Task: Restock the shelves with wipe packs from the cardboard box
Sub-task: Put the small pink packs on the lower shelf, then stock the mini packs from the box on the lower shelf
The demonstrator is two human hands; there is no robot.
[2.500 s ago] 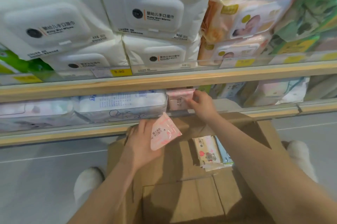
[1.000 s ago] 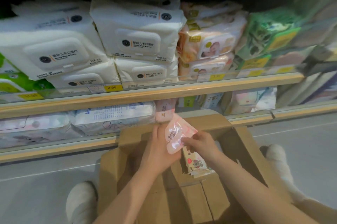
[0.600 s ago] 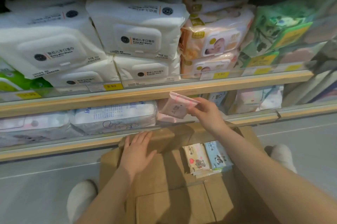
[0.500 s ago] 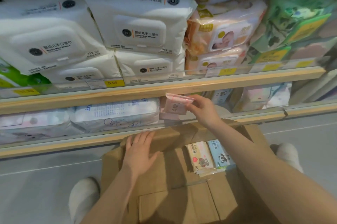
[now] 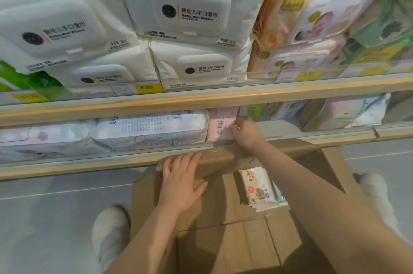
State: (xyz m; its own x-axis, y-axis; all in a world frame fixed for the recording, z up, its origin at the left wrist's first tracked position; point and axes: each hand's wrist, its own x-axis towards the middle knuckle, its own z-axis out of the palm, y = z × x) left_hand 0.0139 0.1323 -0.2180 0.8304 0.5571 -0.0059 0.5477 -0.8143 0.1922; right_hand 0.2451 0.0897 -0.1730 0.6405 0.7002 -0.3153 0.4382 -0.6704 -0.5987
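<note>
On the lower shelf our right hand is pinching one pink wipe pack; our left hand is resting flat, fingers straight, on the cardboard box, two packs showing inside.

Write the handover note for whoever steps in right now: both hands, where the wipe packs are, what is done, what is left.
Left hand: flat, fingers straight, resting on the cardboard box flap; holds nothing.
Right hand: fingers on the small pink wipe pack, easing it onto the lower shelf beside the white pack.
Done: pink pack is on the shelf but not yet released.
Left: let go, then shelve the packs in the box; at least two show there, more may be hidden by the right arm.
</note>
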